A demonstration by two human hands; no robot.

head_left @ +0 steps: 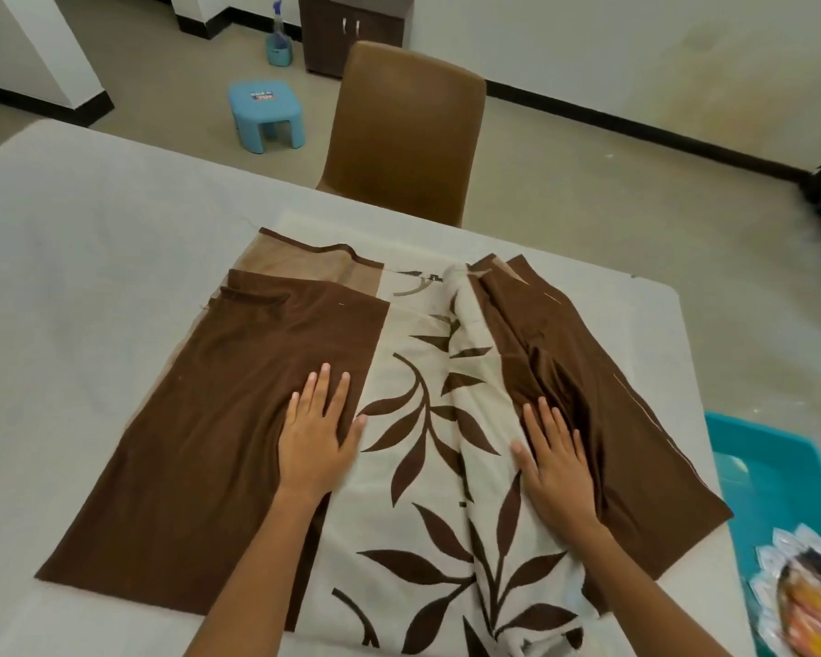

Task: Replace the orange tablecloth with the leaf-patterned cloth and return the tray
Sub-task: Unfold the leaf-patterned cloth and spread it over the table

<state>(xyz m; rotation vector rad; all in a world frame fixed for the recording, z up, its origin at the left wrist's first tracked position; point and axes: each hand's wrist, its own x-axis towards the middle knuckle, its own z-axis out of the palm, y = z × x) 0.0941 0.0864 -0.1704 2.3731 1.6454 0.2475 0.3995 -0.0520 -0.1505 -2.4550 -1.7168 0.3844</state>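
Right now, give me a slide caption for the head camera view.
Both hands, left hand and right hand, press flat on the partly unfolded leaf-patterned cloth on the table.

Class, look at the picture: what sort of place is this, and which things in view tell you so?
Probably a dining area in a home or a staged room. A brown chair stands at a white table with a leaf-patterned cloth on it, and a small blue stool and a dark cabinet stand on the floor behind.
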